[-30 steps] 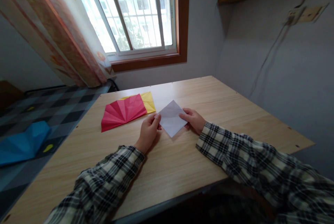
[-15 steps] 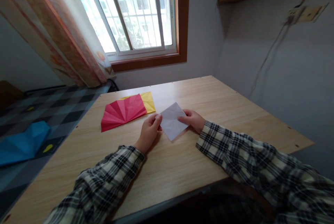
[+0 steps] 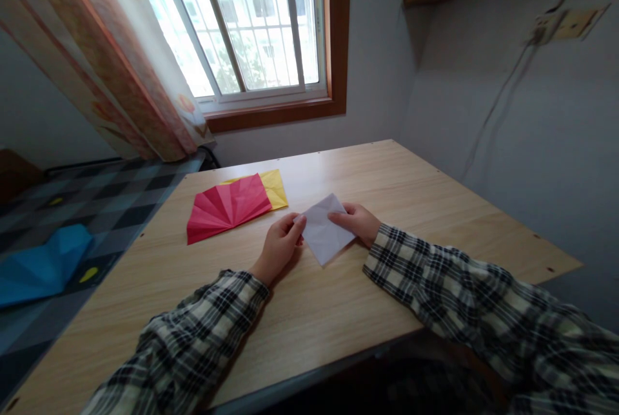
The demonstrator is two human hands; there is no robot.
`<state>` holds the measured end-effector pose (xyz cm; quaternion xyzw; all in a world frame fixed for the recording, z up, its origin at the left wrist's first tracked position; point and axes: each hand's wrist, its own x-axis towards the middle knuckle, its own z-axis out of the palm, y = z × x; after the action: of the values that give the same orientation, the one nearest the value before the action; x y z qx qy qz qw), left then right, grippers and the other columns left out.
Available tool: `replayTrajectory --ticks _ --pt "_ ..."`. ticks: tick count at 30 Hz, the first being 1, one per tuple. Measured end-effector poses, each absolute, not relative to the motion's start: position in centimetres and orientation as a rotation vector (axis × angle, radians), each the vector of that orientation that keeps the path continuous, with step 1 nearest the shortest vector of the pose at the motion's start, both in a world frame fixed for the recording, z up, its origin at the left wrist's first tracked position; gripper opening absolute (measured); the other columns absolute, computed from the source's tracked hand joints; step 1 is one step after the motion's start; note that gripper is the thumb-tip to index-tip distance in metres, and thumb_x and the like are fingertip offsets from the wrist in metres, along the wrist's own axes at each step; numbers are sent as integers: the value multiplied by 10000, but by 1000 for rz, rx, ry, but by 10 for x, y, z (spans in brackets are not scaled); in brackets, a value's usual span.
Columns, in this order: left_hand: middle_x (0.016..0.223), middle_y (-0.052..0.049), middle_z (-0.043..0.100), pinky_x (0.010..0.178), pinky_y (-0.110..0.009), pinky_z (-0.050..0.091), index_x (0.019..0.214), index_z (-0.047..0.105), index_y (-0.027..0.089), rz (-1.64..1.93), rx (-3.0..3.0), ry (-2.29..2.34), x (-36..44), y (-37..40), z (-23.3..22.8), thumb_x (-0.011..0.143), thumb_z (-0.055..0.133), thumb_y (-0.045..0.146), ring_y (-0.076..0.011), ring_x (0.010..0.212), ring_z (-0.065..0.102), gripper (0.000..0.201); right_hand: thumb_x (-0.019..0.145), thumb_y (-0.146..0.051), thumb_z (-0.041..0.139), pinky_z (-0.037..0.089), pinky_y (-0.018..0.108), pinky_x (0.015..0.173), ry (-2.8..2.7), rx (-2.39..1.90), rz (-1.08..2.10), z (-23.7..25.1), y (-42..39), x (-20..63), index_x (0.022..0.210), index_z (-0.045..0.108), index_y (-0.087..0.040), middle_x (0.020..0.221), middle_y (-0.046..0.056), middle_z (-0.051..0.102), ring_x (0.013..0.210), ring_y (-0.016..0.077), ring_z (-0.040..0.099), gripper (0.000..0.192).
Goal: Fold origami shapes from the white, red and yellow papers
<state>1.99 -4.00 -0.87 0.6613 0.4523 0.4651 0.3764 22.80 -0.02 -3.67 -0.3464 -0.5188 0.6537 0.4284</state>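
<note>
A small square of white folded paper (image 3: 325,234) is held between my two hands over the wooden table, its corners pointing up, down and to the sides. My left hand (image 3: 279,241) pinches its left corner between thumb and fingers. On the other side my right hand (image 3: 356,221) grips the right corner, with the thumb lying on top and the fingers hidden beneath. Faint crease lines cross the white paper.
A creased red paper (image 3: 229,207) lies on the table (image 3: 411,189) beyond my left hand, overlapping a yellow paper (image 3: 275,189). To the left, a blue folded paper (image 3: 46,267) rests on a checked bed cover (image 3: 130,189). A window (image 3: 256,22) is behind.
The white paper has shifted slightly right and toward me, tilting a little clockwise. My left hand has moved slightly right with it; my right hand is nearly still.
</note>
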Motion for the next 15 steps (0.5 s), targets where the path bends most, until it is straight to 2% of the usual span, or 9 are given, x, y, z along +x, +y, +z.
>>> replayTrajectory --ticks 8,15 --pt "608 32 538 520 -227 377 752 603 179 1152 1733 1174 18 -39 -12 915 580 480 -120 552 496 343 804 -596 738 532 279 618 -1175 -901 1573 -45 6 223 903 736 -149 847 92 768 681 170 671 459" --pt "606 33 532 521 -224 380 750 583 175 1145 1709 1160 19 -39 -10 916 585 489 -112 547 488 355 785 -643 735 536 280 627 -1181 -874 1541 -45 4 222 924 728 -163 846 73 763 672 164 666 500"
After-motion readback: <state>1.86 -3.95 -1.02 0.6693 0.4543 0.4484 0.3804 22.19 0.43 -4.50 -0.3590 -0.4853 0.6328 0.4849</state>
